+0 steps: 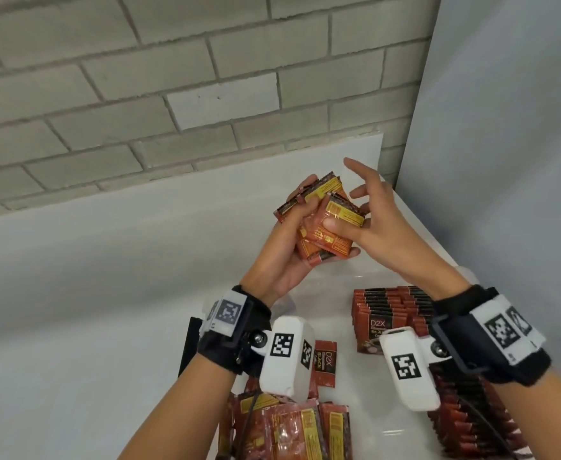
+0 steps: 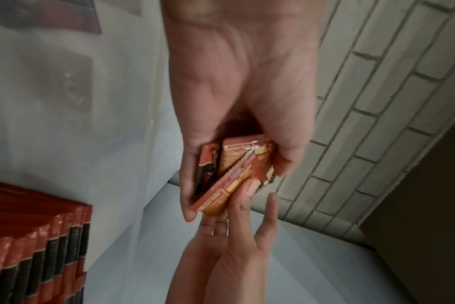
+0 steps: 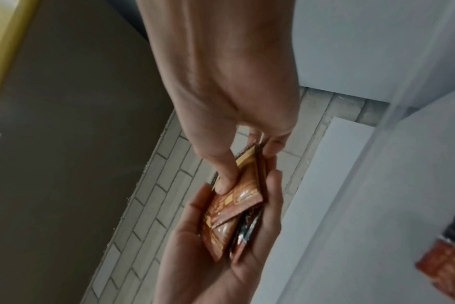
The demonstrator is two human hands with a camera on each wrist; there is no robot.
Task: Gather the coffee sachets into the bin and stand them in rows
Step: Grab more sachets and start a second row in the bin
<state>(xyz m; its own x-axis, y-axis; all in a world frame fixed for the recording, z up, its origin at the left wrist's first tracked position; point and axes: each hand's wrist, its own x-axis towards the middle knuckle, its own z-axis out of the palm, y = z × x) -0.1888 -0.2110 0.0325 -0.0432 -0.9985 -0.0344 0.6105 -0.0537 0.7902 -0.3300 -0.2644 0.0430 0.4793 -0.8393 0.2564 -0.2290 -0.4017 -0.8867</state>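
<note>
Bundle of sachets (image 1: 322,217) is up in the air above the bin (image 1: 368,280), a messy fan w/ corners skewed, prob. being squared up so it can drop in as a block. Left hand (image 1: 289,247) cups it from below, fingers curled round the back and thumb over the front edge; that cradle keeps the loose foil from sliding. Right hand (image 1: 368,224) works the top one: thumb pressed flat on its yellow label, the other fingers behind the stack, index and another finger spread free, likely nudging it into line.

Below the bundle, inside the bin, standing rows (image 1: 392,310) are packed upright, edges up, so the job looks partly done. Nearer than the bin, loose sachets (image 1: 292,426) lie flat on the white table (image 1: 73,293), not yet collected. Beyond the bin: grey brick wall (image 1: 139,78).
</note>
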